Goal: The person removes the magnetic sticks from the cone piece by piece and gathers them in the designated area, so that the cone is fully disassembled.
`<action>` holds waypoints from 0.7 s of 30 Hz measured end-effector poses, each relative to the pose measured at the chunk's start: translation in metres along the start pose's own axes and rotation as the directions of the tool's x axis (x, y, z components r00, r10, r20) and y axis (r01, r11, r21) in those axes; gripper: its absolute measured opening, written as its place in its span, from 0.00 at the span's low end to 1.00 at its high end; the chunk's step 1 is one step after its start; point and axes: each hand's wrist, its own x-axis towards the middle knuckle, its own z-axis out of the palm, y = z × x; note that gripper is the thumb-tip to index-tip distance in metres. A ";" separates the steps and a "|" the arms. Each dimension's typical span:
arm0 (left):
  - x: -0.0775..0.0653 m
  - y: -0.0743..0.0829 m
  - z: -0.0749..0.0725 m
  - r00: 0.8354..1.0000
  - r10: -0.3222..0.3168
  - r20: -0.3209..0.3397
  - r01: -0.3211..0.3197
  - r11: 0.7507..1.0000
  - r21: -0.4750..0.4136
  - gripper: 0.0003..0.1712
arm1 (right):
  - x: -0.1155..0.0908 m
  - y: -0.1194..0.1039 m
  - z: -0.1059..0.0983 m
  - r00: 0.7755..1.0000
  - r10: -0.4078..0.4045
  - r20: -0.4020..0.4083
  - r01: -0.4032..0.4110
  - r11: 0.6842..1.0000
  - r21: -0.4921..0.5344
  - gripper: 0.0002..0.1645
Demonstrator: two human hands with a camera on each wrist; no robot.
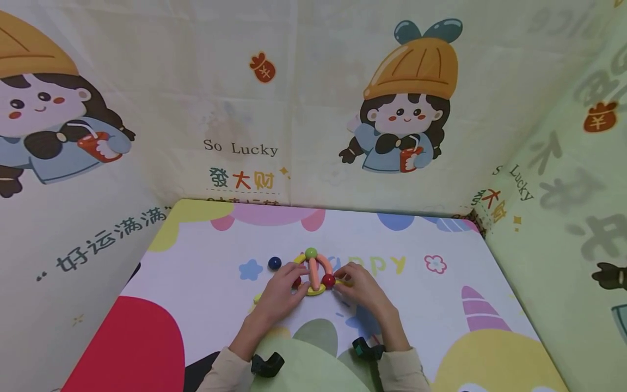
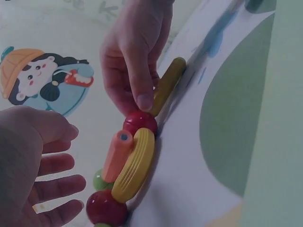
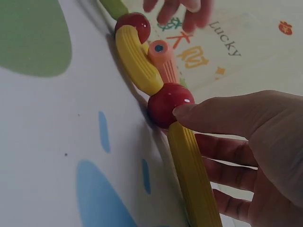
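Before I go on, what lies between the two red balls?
A curved yellow piece bridges the red balls, with the end of a pink stick beside it. The right wrist view shows this.

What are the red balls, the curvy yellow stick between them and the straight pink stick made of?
The red balls look hard and glossy, with bright highlights: perhaps painted metal or shiny plastic.

The curvy yellow stick is probably satin plastic; its neat grooves look moulded.

The straight pink stick seems smooth plastic, softly shiny. The dark dot in its end might be metal.
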 end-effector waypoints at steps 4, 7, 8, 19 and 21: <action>0.008 0.002 0.010 0.996 0.088 -0.008 -0.088 0.996 0.003 0.14 | 0.001 0.001 0.001 1.000 0.000 0.002 0.000 1.000 0.002 0.13; 0.012 0.003 0.017 0.991 0.133 0.004 -0.133 0.990 0.049 0.14 | 0.002 0.002 0.002 1.000 -0.003 -0.001 0.003 1.000 -0.002 0.13; 0.013 0.004 0.019 0.989 0.144 0.012 -0.145 0.987 0.075 0.14 | 0.002 0.002 0.003 1.000 -0.005 -0.001 0.005 1.000 -0.004 0.13; 0.017 0.004 0.037 0.979 0.194 0.053 -0.201 0.947 0.249 0.20 | 0.004 0.003 0.005 1.000 -0.006 0.005 0.006 1.000 -0.016 0.11; 0.016 0.002 0.040 0.981 0.186 0.053 -0.193 0.944 0.269 0.21 | 0.004 0.005 0.007 1.000 -0.012 0.001 0.012 1.000 -0.025 0.11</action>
